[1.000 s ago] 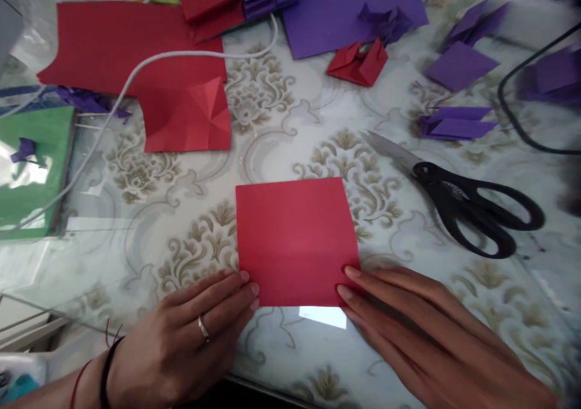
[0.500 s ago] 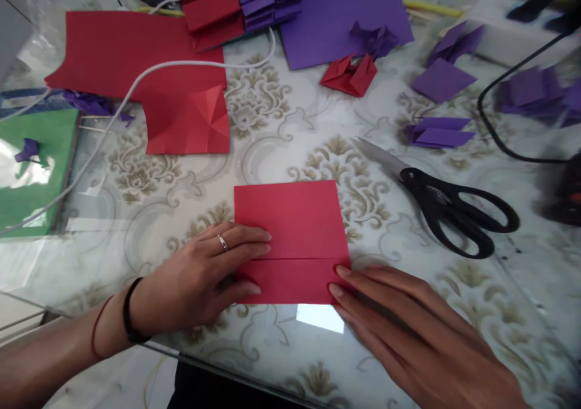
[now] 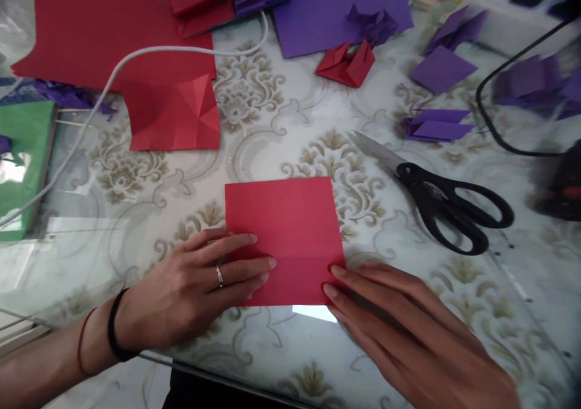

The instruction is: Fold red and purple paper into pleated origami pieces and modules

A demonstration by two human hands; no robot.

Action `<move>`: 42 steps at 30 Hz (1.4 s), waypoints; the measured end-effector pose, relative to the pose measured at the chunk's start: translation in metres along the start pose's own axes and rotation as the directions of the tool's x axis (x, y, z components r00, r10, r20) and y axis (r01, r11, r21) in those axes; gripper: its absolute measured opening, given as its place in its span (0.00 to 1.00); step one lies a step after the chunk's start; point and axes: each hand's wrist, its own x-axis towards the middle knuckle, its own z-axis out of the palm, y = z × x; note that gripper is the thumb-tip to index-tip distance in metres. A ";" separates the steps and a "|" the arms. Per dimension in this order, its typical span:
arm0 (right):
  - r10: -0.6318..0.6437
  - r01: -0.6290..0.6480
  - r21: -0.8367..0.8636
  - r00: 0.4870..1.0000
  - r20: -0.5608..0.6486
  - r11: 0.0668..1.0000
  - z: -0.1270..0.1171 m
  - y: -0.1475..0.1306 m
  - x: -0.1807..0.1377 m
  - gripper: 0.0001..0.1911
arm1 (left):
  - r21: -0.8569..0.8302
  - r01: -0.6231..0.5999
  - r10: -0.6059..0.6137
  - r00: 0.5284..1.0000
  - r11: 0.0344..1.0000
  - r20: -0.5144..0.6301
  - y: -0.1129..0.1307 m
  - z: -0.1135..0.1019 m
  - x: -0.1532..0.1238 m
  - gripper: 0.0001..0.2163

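Note:
A red square of paper (image 3: 285, 227) lies flat on the patterned table (image 3: 281, 130), a fold line running across its lower part. My left hand (image 3: 200, 285) lies flat with its fingers pressing on the paper's lower left side; it wears a ring. My right hand (image 3: 408, 330) rests flat on the table, its fingertips holding down the paper's lower right corner.
Black scissors (image 3: 445, 200) lie shut to the right. A large red sheet (image 3: 113, 40) and a creased red piece (image 3: 175, 115) lie at the back left under a white cable (image 3: 95, 103). Purple sheets (image 3: 336, 6), a folded red shape (image 3: 345, 64), purple scraps (image 3: 436, 124), a green board (image 3: 22, 155).
My left hand slid from the paper's lower left corner onto the sheet, then along the fold. The right hand kept pinning the lower right corner. The view shifted slightly.

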 end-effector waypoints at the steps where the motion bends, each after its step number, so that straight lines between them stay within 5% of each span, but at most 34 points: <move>1: 0.023 -0.022 0.004 1.000 -0.013 1.000 0.000 -0.001 0.000 0.34 | 0.012 -0.008 0.008 1.000 1.000 0.003 0.001 0.000 0.001 0.15; 5: 0.069 -0.068 0.030 0.997 -0.046 0.997 0.000 -0.003 0.002 0.33 | 0.006 -0.060 0.060 0.998 0.998 0.026 0.003 -0.001 0.010 0.16; 13: 0.013 -0.016 -0.060 0.999 -0.046 0.998 -0.004 -0.005 0.009 0.13 | -0.026 -0.152 0.154 0.968 0.988 0.200 -0.005 0.001 0.020 0.28; 25: -0.118 0.100 -0.232 0.991 -0.064 0.968 -0.009 -0.011 0.018 0.11 | 0.061 -0.169 0.150 0.959 0.984 0.242 -0.002 0.002 0.018 0.31; 32: -0.248 0.273 -0.228 0.960 0.130 0.935 -0.007 -0.019 0.013 0.20 | 0.056 -0.191 0.168 0.946 0.980 0.278 -0.004 0.000 0.020 0.31; 42: -0.273 0.315 -0.240 0.943 0.190 0.918 -0.008 -0.018 0.013 0.22 | -0.050 -0.183 0.189 0.934 0.982 0.305 -0.011 -0.010 0.019 0.30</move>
